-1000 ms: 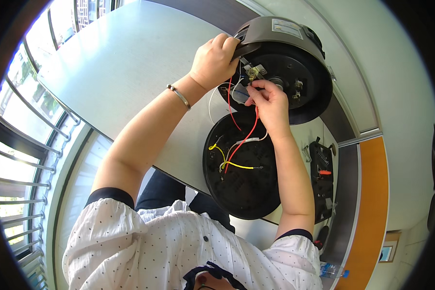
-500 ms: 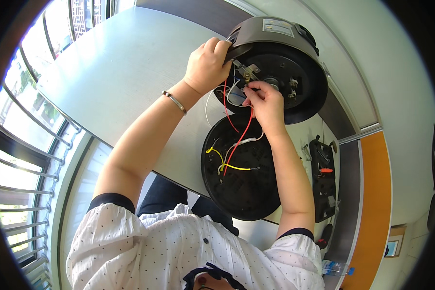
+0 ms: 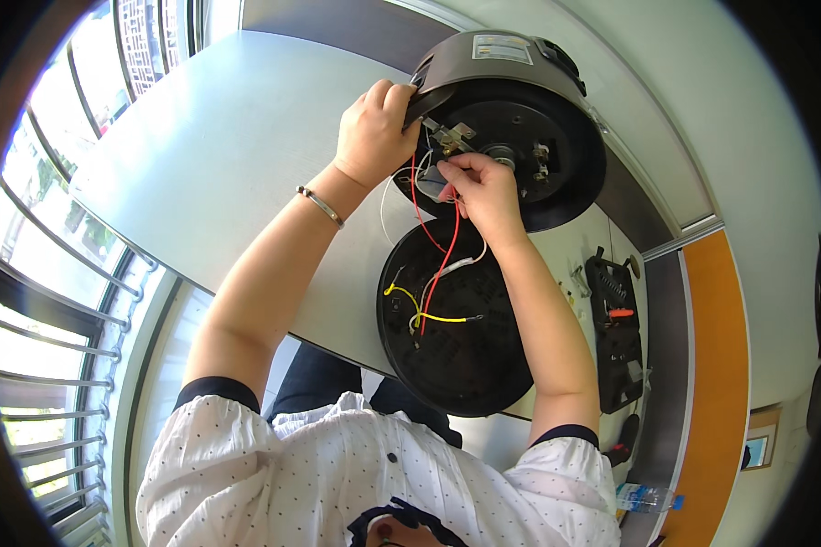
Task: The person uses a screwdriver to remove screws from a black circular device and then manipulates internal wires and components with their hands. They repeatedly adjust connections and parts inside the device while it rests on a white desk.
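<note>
An electric cooker body [image 3: 447,68] lies on its side, its black underside [image 3: 561,137] facing me. My left hand [image 3: 371,137] grips the rim at the left. Inside the underside, next to a metal bracket [image 3: 452,137], the fingers of my right hand [image 3: 485,193] are pinched together. A red wire [image 3: 441,269] runs up to them; the fingertips hide its end. A second, thinner red wire and white wires hang close by. Below lies the round black base cover [image 3: 465,365], with yellow wires [image 3: 442,317] and a white-sleeved wire [image 3: 461,264] across it.
To the right is a black tool case [image 3: 616,337] with an orange-red item, and small metal parts [image 3: 577,281] lie beside it. A plastic bottle [image 3: 648,498] stands at the lower right. The pale table [image 3: 246,137] stretches left toward a barred window [image 3: 55,365].
The cooker and both hands appear slightly farther left in the view, while the tool case appears a little farther right. Both hands keep the same grip.
</note>
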The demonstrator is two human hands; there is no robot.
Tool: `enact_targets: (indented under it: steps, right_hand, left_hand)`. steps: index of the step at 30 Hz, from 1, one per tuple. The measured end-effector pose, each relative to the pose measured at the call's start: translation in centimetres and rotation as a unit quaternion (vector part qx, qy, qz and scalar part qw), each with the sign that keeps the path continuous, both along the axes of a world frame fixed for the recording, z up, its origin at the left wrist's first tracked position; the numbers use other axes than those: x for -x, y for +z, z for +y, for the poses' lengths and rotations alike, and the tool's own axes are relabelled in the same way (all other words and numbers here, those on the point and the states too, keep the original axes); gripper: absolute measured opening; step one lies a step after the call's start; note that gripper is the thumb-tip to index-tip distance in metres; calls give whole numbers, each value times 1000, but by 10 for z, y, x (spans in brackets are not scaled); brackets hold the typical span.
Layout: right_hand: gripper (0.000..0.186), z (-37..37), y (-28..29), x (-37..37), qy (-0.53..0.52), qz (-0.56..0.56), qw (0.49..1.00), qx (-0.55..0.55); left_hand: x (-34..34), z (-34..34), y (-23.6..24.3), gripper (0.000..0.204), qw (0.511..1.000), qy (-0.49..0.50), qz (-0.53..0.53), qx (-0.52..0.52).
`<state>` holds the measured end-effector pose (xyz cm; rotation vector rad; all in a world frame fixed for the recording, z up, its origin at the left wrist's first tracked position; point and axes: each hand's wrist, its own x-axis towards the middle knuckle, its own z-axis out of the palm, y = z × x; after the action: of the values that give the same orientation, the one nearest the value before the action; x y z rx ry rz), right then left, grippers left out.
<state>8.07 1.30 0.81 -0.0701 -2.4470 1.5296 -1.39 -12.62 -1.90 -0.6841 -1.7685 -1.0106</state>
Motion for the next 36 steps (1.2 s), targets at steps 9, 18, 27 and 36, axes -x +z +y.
enact_targets:
  steps: [9,18,27,36]
  right_hand:
    - [13,-3,-6,1,-17,91,995,-44]
    - [20,-3,-4,1,13,9,999,47]
    - [30,-7,2,0,19,-73,988,133]
    - [28,-4,-6,8,45,-89,980,174]
  left_hand:
    - [4,1,-1,29,1000,0,14,-14]
    - [3,2,-1,28,1000,2,20,-13]
    - [3,1,-1,29,1000,9,26,1]
    - [4,1,-1,26,999,13,40,5]
